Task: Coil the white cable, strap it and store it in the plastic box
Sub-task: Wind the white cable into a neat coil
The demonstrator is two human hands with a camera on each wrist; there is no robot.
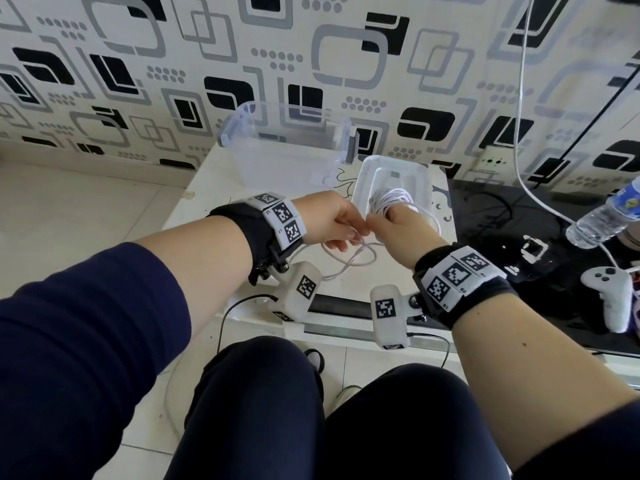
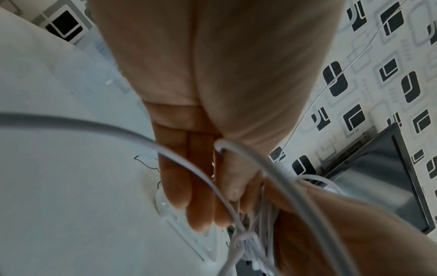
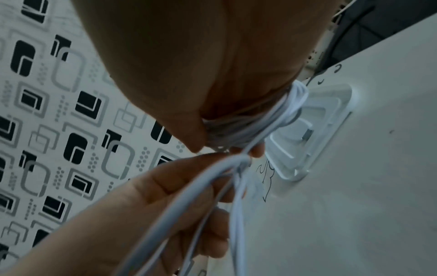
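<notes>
The white cable point(image 1: 389, 199) is wound into a small coil that my right hand point(image 1: 398, 225) grips above a white lid point(image 1: 363, 174). In the right wrist view the coil point(image 3: 283, 104) wraps round the fingers of my right hand point(image 3: 212, 134). My left hand point(image 1: 341, 226) meets the right one and pinches the loose strand point(image 3: 165, 205) beside the coil. Slack loops point(image 1: 349, 259) lie on the white table point(image 1: 207, 188) below both hands. In the left wrist view the strand point(image 2: 257, 164) leaves my left hand point(image 2: 212, 205) at the thumb. The clear plastic box point(image 1: 242, 140) stands open behind my left hand. No strap is visible.
To the right, a water bottle point(image 1: 602, 216) and a white controller point(image 1: 609, 296) lie on a black glossy surface point(image 1: 502, 220). Another white cord point(image 1: 519, 116) hangs down the patterned wall near a socket point(image 1: 491, 162). My knees are under the table's front edge.
</notes>
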